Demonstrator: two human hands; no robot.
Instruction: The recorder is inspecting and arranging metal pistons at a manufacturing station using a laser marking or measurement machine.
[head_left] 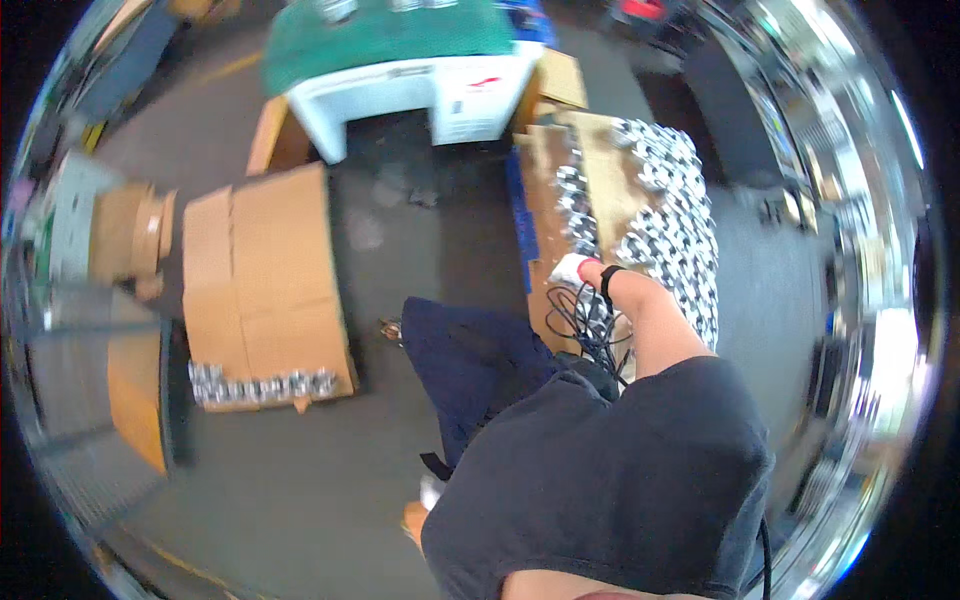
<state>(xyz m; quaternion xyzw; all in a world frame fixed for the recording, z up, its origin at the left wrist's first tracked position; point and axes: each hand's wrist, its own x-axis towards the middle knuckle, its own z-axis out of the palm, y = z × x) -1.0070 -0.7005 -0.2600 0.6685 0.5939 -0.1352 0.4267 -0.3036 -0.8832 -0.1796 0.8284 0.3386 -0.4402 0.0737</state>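
Observation:
My right hand (pixel 572 268) wears a white glove with a red cuff, and a black band sits on the wrist. It reaches out to the near edge of a heap of shiny metal parts (pixel 668 215) lying on brown cardboard (pixel 600 165) on the right. The glove is small and blurred, so I cannot tell whether it holds a part. My left hand is out of view. My dark grey shirt and navy trousers (pixel 470 355) fill the lower middle.
A large flat cardboard box (pixel 265 270) lies on the grey floor at left, with a row of metal parts (pixel 262 385) along its near edge. A white table with a green cover (pixel 400 60) stands at the back. Black cables (pixel 585 320) hang under my forearm.

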